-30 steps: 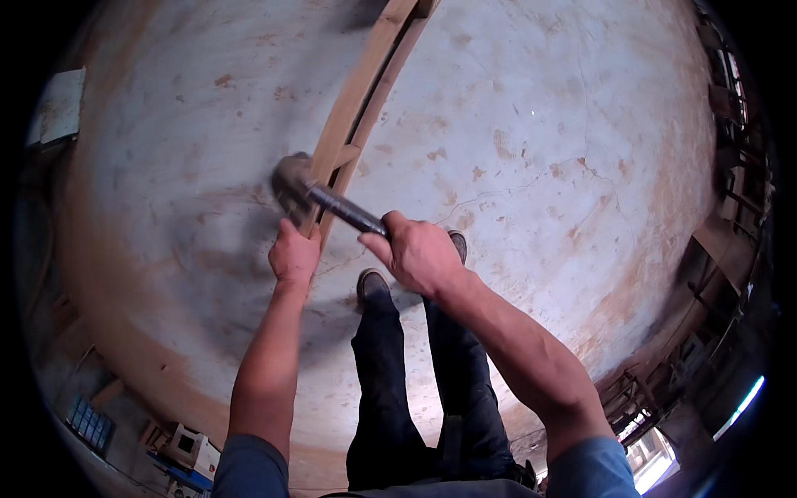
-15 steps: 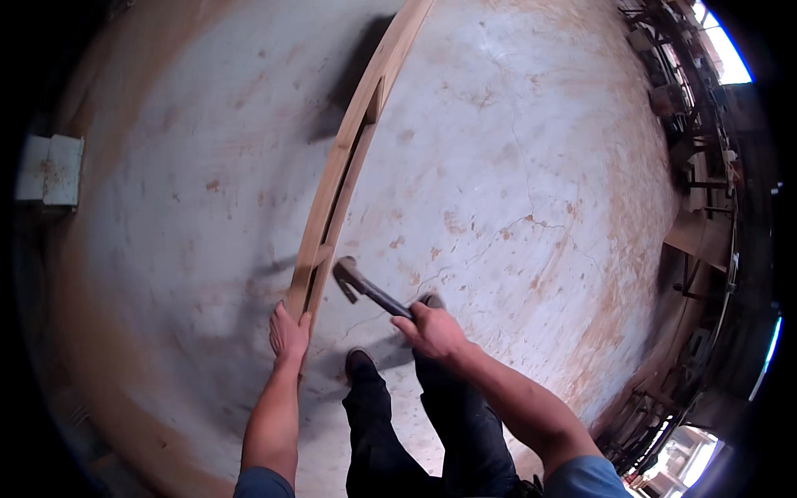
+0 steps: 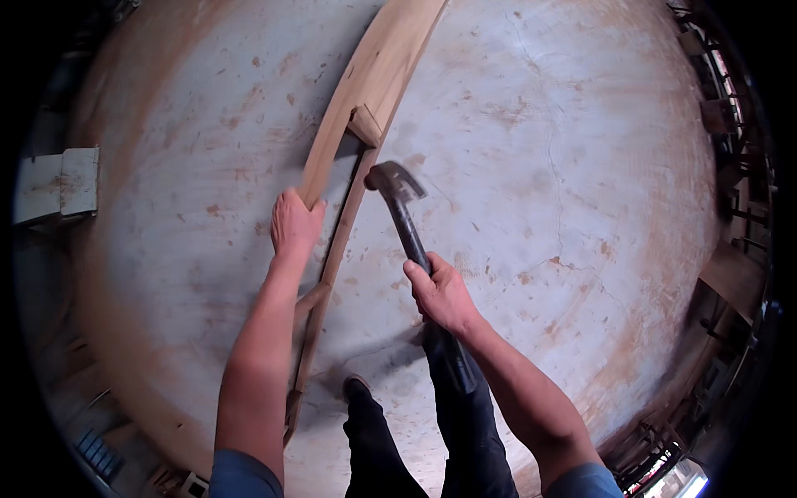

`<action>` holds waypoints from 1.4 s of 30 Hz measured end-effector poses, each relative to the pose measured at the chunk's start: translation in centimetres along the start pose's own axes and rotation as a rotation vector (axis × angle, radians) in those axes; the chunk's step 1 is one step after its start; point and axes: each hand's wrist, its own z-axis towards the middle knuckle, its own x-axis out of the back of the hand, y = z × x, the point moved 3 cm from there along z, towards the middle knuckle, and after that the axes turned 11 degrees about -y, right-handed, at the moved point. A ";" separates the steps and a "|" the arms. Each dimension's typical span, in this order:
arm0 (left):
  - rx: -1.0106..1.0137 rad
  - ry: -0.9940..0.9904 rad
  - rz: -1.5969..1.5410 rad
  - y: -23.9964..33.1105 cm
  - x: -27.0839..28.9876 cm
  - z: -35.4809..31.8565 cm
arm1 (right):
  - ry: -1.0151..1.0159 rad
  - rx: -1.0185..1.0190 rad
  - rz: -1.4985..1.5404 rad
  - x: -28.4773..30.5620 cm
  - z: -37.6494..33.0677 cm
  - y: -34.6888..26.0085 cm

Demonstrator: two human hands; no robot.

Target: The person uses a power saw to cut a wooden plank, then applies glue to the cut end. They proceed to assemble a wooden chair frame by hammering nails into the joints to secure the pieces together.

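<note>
A long wooden frame point(image 3: 386, 62) stands in front of me, two rails joined by short cross blocks. My left hand point(image 3: 295, 222) grips its left rail, with the thumb on the inner side. A wooden cross block point(image 3: 365, 124) sits between the rails just beyond that hand. In my right hand point(image 3: 442, 292) is a claw hammer point(image 3: 404, 212), held round its dark handle. The hammer's head is raised beside the right rail point(image 3: 338, 249), close to the cross block; whether it touches the rail I cannot tell. My left forearm hides part of the near end.
The frame is over a pale, stained, cracked floor point(image 3: 515, 166). A whitish box point(image 3: 75, 181) stands at the far left. Dark furniture and wooden pieces point(image 3: 730, 274) line the right edge. A blue crate-like object point(image 3: 98, 455) lies at the lower left. My shoe point(image 3: 357, 387) is near the frame.
My left hand has moved farther up the rail. The hammer has swung up and forward, its handle now steeper. More of the frame's face and cross block shows as the view shifted.
</note>
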 end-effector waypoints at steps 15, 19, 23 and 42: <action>0.128 -0.088 0.077 5.4 -0.5 4.8 | -0.123 -0.173 1.615 -1.1 11.7 -9.4; 0.293 -0.206 -0.186 4.1 -0.8 5.0 | -0.173 -0.236 1.602 -3.3 12.4 -11.2; 0.250 -0.171 -0.091 3.6 -0.9 5.2 | -0.210 -0.252 1.481 -2.9 12.4 -9.9; 0.120 -0.126 0.150 3.9 -0.2 5.2 | -0.081 -0.249 0.767 1.1 10.4 -11.1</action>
